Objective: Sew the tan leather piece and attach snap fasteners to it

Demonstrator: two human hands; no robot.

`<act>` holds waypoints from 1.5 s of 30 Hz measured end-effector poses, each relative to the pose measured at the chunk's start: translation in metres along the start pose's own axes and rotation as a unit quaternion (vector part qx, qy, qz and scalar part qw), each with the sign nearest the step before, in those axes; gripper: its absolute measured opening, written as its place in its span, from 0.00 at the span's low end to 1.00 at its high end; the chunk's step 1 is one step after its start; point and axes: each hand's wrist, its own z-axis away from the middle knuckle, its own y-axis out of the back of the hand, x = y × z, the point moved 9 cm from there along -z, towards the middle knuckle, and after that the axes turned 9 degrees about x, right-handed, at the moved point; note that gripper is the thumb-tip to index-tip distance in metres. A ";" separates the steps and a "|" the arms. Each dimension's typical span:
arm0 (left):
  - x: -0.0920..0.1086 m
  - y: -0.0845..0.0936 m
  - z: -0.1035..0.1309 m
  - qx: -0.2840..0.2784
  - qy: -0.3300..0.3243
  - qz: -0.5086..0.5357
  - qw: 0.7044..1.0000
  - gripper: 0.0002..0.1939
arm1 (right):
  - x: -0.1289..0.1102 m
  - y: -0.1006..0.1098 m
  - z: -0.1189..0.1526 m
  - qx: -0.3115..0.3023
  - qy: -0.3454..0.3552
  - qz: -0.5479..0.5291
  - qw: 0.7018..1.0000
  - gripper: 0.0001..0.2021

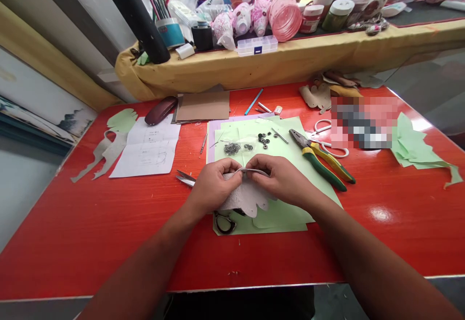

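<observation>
My left hand [214, 184] and right hand [285, 179] are both pinched closed on the upper edge of the scalloped grey sheet [249, 196] above the green paper [290, 161]; outline cut, lobes holed, round black fasteners [267, 141] loose, can't tell if any's fixed at the pinch.

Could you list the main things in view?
Scalloped piece: 1, grey, centre
Round fittings: several, dark, centre
Green sheets: several, green, centre
Pliers: 1, green-yellow, right
White-handled scissors: 1, white, right
Dark-handled scissors: 1, silver, centre
Printed sheet: 1, white, left
Oval case: 1, maroon, left
Lidded jars: several, mixed, back
Black tube: 1, black, back-left
Table: 1, red, below
Left hand: 1, bare, on piece
Right hand: 1, bare, on piece
</observation>
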 end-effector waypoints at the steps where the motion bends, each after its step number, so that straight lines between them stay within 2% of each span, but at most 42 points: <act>1: -0.002 -0.001 -0.001 -0.005 0.004 0.008 1.000 0.08 | 0.000 0.000 0.000 -0.001 -0.001 0.001 1.000 0.07; 13: -0.007 -0.002 -0.001 -0.021 0.024 0.037 0.999 0.09 | 0.002 -0.001 -0.001 -0.010 -0.018 -0.018 1.000 0.07; 18: -0.009 -0.008 0.000 -0.028 0.049 0.052 0.997 0.09 | 0.008 -0.008 -0.002 -0.012 -0.041 -0.021 0.999 0.06; 23: 0.001 -0.005 0.006 0.031 0.002 -0.070 0.997 0.07 | 0.012 -0.013 -0.003 -0.010 -0.061 -0.021 0.998 0.02; 28: -0.005 -0.005 0.004 -0.002 0.020 -0.003 1.000 0.11 | 0.013 -0.005 -0.002 -0.005 -0.074 -0.013 0.997 0.03; 32: 0.002 -0.004 0.003 -0.023 -0.024 -0.054 0.998 0.12 | 0.007 0.001 -0.002 0.010 -0.057 0.027 0.998 0.03; 37: 0.017 0.000 0.006 0.023 -0.087 -0.140 0.986 0.07 | 0.003 -0.003 -0.001 0.014 -0.039 0.054 0.998 0.04; 42: 0.016 0.010 0.005 0.077 -0.055 -0.106 0.990 0.04 | -0.004 -0.001 0.001 0.032 -0.014 0.054 0.998 0.06; 45: 0.017 0.009 0.006 0.082 -0.052 -0.080 0.992 0.05 | -0.006 0.000 0.001 0.044 -0.008 0.089 0.995 0.05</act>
